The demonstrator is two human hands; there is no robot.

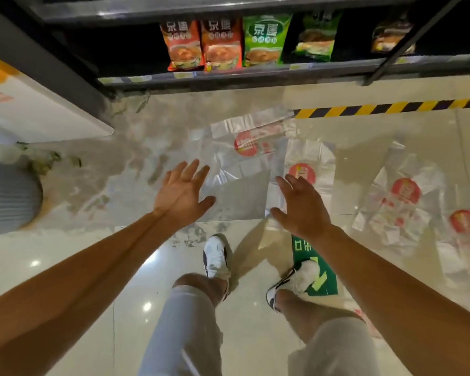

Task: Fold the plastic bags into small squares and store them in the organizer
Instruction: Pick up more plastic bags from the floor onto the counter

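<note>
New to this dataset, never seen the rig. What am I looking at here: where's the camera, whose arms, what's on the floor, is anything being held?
There is no machine: this is one picture from a wide-angle camera worn on a person's head, looking forward and down, so you see their own bare arms, legs and white shoes.

The left hand and right hand are both open, fingers spread, reaching toward a clear plastic bag lying flat on the tiled floor. Neither holds anything.

More clear bags with a red round logo lie spread out: one just beyond the right hand, others to the right.

Ahead is a dark shop shelf with snack packets. No organizer is visible.
</note>
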